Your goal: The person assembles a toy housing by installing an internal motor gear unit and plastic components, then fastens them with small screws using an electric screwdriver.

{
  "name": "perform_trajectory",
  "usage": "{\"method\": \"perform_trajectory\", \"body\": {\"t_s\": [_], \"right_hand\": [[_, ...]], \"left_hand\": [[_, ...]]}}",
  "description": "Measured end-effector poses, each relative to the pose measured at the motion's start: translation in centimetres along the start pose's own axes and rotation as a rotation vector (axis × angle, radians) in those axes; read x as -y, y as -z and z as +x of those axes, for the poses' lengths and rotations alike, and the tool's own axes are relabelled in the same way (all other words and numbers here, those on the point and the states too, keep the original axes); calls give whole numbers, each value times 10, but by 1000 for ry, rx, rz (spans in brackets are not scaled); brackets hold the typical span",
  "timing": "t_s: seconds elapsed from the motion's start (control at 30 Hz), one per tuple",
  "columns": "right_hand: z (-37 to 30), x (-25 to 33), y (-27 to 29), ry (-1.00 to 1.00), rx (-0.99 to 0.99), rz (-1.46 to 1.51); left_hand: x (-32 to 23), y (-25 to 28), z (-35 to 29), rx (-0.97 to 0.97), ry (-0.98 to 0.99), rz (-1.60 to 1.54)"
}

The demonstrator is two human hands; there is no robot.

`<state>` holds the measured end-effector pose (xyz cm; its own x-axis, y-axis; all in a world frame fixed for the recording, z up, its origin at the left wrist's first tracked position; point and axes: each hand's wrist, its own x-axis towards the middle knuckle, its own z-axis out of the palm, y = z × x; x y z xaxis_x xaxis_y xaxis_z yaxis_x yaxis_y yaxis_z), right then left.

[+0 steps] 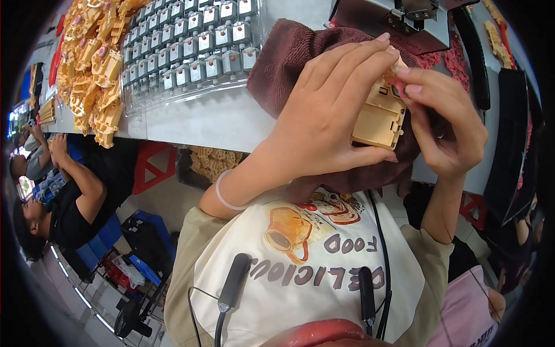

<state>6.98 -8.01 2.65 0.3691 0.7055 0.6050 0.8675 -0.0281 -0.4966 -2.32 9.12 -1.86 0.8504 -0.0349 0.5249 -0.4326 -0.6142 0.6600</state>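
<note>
My left hand (329,115) grips a beige plastic housing (378,118) between thumb below and fingers on top, held above a brown towel (289,63) at the table's front edge. My right hand (448,121) meets it from the right, fingertips pinching at the housing's upper corner, where a small pink piece (398,87) shows. The housing's far side is hidden by my fingers.
A clear tray (191,46) of several small grey motors lies on the grey table (202,121), with a heap of beige plastic parts (95,69) to its left. A metal machine (399,20) stands behind the towel. Other people sit at the left.
</note>
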Motion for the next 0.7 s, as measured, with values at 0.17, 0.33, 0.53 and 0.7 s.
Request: {"method": "perform_trajectory", "body": {"t_s": [0.17,0.33,0.53,0.7], "right_hand": [[0,5,7,-135,44,-163],[0,11,1,-138,42,-230],[-1,4,1,-245,48,-188],[14,4,12,-483,211,141]], "left_hand": [[0,3,2,10,13,18],[2,1,1,-1,3,9],[1,3,2,21,14,19],[0,4,1,24,37,3]]}}
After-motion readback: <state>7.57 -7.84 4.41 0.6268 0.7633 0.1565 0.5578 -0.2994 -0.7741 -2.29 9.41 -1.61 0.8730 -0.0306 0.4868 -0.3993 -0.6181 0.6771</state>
